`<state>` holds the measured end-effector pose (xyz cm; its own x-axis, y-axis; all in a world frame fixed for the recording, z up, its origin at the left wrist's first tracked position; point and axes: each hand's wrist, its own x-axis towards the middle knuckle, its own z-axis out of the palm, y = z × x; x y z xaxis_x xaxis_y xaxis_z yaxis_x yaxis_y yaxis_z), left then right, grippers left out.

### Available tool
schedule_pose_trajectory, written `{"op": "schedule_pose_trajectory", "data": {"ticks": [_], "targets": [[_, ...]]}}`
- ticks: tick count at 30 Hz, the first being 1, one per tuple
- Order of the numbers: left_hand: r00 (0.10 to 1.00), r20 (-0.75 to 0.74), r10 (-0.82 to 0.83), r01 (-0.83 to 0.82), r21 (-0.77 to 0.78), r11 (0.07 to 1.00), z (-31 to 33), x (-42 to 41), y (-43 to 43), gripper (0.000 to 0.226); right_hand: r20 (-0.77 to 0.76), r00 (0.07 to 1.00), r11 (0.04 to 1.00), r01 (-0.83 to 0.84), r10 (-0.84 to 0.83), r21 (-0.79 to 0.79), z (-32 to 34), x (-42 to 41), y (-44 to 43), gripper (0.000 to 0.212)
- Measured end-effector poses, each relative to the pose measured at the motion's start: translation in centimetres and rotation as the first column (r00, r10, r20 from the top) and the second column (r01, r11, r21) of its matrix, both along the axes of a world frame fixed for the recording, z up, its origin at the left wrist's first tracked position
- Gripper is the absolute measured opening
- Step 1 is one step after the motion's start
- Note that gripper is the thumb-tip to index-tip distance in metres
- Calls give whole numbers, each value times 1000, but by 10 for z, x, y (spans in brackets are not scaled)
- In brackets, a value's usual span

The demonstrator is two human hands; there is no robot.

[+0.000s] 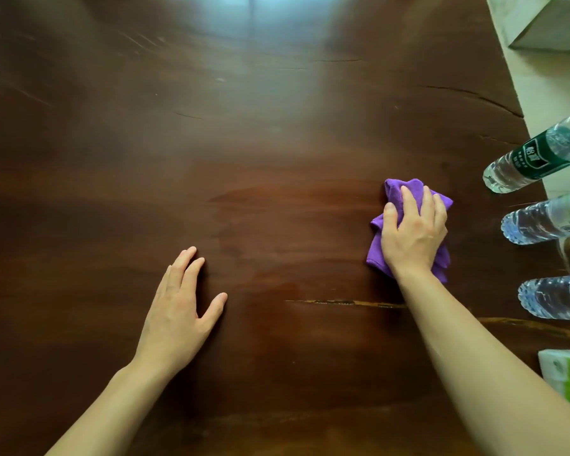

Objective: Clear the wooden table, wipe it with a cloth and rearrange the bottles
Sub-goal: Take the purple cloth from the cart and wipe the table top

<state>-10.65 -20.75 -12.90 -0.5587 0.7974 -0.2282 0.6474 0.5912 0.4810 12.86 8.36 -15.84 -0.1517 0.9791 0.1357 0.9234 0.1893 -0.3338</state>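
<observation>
The dark wooden table (244, 126) fills the view. My right hand (413, 235) presses a bunched purple cloth (395, 189) flat on the table at the right. A faint damp streak lies on the wood to the left of the cloth. My left hand (178, 311) rests palm down on the table, fingers apart, holding nothing. Three clear water bottles stand along the right edge: one with a green label (537, 156), a second (540, 218) below it and a third (553, 297) nearer to me.
A white and green tissue pack (566, 373) lies at the near right by my forearm. The table's right edge runs diagonally at the upper right, with pale floor and a light box-like object (547, 24) beyond. A long crack (343, 302) marks the wood.
</observation>
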Motion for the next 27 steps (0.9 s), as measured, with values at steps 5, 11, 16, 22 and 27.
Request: {"op": "schedule_pose_trajectory", "data": {"ticks": [5, 11, 16, 22, 27], "targets": [[1000, -3, 7, -7, 5, 1000, -1, 2, 1, 71, -23, 990, 991, -135, 136, 10, 4, -58, -31, 44], [1000, -27, -8, 8, 11, 1000, -4, 2, 1, 70, -75, 911, 911, -409, 405, -45, 6, -148, -93, 47], [1000, -23, -9, 9, 3, 1000, -6, 0, 1, 72, -108, 762, 762, -646, 639, -46, 3, -186, -131, 47], [999, -33, -8, 8, -3, 1000, -4, 3, 3, 73, 22, 666, 665, -746, 746, 31, -4, -178, -124, 44], [999, -39, -29, 29, -5, 1000, -2, 1, 2, 72, 1, 770, 768, -637, 638, 59, -1, -161, -100, 41]]}}
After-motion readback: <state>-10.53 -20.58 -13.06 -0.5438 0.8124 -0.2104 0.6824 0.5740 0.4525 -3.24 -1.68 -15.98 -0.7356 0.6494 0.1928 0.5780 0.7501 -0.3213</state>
